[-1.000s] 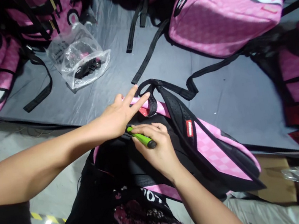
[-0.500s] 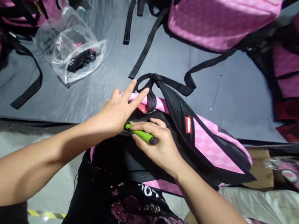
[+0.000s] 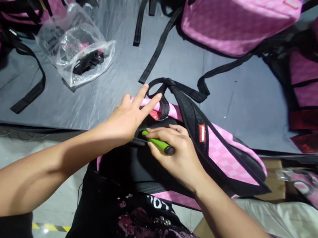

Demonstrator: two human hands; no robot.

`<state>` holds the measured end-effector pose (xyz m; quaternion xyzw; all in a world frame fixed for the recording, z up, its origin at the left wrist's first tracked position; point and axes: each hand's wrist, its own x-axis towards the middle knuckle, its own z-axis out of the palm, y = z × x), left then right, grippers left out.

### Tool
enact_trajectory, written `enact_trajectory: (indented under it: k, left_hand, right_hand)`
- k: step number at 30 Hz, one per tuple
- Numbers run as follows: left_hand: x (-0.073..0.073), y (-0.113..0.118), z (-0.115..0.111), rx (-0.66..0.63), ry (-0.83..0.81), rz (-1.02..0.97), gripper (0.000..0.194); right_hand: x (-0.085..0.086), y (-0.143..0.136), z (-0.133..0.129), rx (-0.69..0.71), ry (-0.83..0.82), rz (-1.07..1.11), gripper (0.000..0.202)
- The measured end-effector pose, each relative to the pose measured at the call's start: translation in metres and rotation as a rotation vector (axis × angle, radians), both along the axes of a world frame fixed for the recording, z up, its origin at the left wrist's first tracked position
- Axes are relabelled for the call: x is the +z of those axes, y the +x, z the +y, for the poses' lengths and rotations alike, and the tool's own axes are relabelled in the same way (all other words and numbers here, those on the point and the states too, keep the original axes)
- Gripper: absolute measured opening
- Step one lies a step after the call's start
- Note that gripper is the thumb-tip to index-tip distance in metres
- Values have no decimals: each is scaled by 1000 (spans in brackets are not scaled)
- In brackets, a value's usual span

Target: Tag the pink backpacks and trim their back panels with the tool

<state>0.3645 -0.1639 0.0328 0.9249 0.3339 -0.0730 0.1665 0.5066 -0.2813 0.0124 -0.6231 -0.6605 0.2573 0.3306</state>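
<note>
A pink and black backpack (image 3: 230, 155) with a red label lies on its side at the table's front edge, against the person's body. My right hand (image 3: 176, 148) is closed round a green tool with a dark end cap (image 3: 160, 143), its tip against the black fabric near the backpack's top. My left hand (image 3: 133, 115) rests on the backpack's upper edge by the black loop handle, with two fingers stretched out and apart. Its palm side and thumb are hidden, and a dark strip of fabric shows just below it.
On the grey table (image 3: 234, 93) lies a clear plastic bag (image 3: 82, 50) with black parts in it. Pink backpacks (image 3: 240, 6) stand at the back and both sides. Black straps trail over the table. Red tags (image 3: 310, 121) and wrapped items are at the right.
My right hand has moved slightly to the right with the green tool. My left hand has barely shifted, still on the backpack's edge.
</note>
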Motion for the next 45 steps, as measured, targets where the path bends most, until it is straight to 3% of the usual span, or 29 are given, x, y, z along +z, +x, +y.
enact_trajectory:
  k: [20,36,42,45]
  left_hand:
    - [7,4,1,24,-48,75,93]
    - [15,5,3,20,-100,101,92]
    - [14,6,3,22,-56,108,95]
    - [11,1,2,-1,7,75,93]
  right_hand:
    - [-3,-9,-3,-127,-33,44,9]
    - [5,-8,-1,-100,-52,-11,9]
    - [-3,-9,5,-65,-26,-12,9]
    - [13,-3,8,13,3,-69,5]
